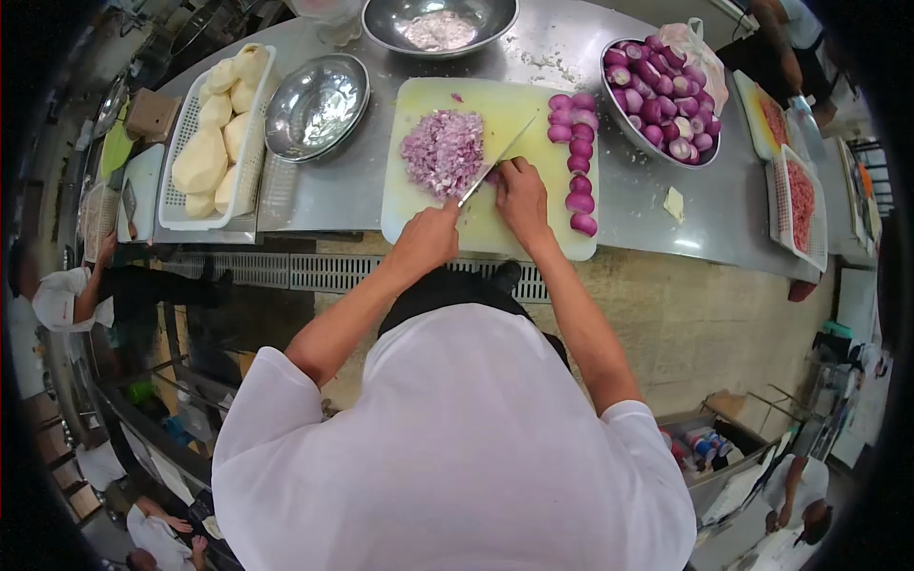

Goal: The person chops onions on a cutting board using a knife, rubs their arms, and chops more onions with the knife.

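My left hand (428, 236) is closed around the handle of a knife (505, 143), whose blade points up and to the right over the yellow-white cutting board (562, 243). Beside the blade, my right hand (522, 198) has its fingers bent down on a piece of red onion, mostly hidden beneath them. To the left of the knife lies a heap of chopped red onion (443, 152). Peeled red onions (580, 165) stand in a column along the board's right edge, doubled up at the top.
A steel bowl (609, 105) full of red onions stands right of the board. Left are empty nested steel bowls (314, 109) and a white basket (243, 200) of peeled pale vegetables. Another bowl (371, 29) sits behind. Ground meat (800, 205) fills a far-right basket. Other people work around.
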